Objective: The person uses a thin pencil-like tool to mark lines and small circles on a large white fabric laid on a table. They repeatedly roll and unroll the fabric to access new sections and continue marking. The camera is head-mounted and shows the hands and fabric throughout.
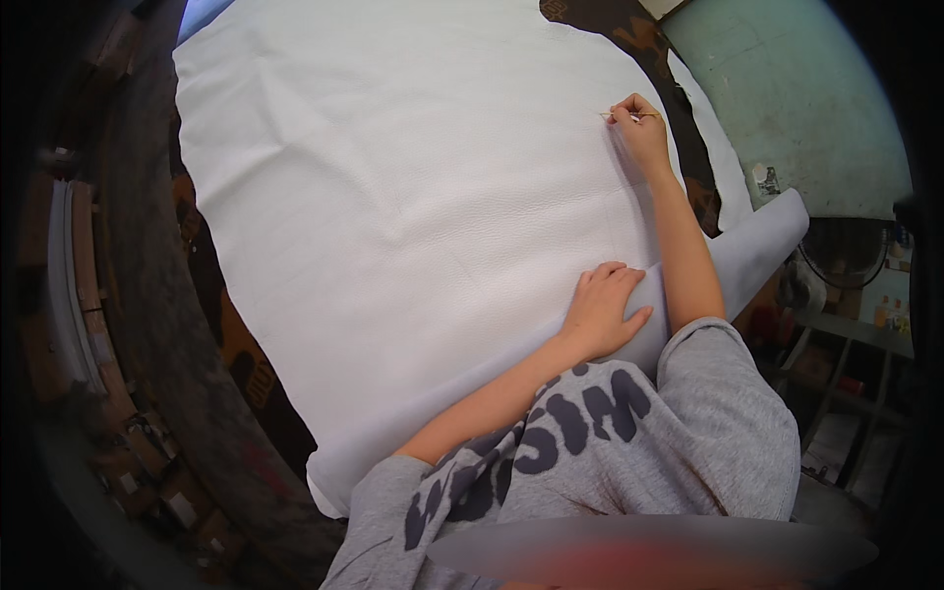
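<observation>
A large sheet of white grained leather [423, 167] lies spread out in front of me, with soft creases at its left side. My right hand [644, 136] is near the sheet's far right edge, closed in a pinch round a thin pen-like tool [637, 117]. The tool's fine tip points left at the leather; whether it touches is too small to tell. Nearer to me, my left hand [602, 313] rests on the leather with its fingers stretched out, holding nothing. By my body the sheet's near edge [757, 236] folds over in a long roll.
Dark brown patterned material [251, 364] shows beneath the leather at left and far right. A narrow white strip [716, 147] lies beyond the right edge, beside a pale green surface [806, 98]. Shelves with compartments [846, 393] stand at lower right; boxes [182, 501] sit at lower left.
</observation>
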`<state>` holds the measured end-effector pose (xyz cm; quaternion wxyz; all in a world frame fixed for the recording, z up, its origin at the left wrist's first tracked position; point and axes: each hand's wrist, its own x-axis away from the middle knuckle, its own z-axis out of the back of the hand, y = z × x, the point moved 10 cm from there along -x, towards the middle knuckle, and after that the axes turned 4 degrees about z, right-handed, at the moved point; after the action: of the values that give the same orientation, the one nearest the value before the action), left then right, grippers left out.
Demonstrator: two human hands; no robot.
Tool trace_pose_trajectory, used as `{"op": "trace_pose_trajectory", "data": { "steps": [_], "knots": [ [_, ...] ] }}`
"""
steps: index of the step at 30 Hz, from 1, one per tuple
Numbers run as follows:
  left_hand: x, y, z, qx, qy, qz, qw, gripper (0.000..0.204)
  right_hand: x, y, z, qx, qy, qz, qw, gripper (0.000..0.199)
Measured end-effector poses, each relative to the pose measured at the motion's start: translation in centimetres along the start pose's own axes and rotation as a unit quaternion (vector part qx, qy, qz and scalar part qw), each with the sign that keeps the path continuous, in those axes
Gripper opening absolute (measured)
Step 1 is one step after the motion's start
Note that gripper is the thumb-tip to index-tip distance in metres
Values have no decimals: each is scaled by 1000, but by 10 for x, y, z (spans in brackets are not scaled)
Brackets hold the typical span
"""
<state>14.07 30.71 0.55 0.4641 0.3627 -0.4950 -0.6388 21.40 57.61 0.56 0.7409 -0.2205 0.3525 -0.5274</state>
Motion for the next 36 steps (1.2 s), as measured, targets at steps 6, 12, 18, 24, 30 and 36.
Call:
{"op": "trace_pose_trajectory", "data": {
  "steps": [6, 12, 18, 24, 30, 36],
  "knots": [
    [0, 0, 0, 7, -10, 6, 1000, 53, -15, 21, 42, 104, 65, -85, 989, 15],
    [0, 1, 2, 1, -1, 3, 1000, 52, -27, -19, -41, -210, -21, -70, 975, 11],
    [-2, 0, 0, -26, 0, -4, 1000, 49, -34, -88, -108, -82, -93, 16, 992, 14],
    [-1, -1, 1, -3, 4, -3, 1000, 50, -33, -65, -77, 4, -59, -5, 998, 16],
    [0, -1, 1, 2, 7, 2, 1000, 51, -44, -49, -71, -94, -53, -33, 994, 13],
    [-2, -5, -3, -22, 3, 6, 1000, 52, -79, -71, -131, -216, -84, -45, 972, 12]
  ]
}}
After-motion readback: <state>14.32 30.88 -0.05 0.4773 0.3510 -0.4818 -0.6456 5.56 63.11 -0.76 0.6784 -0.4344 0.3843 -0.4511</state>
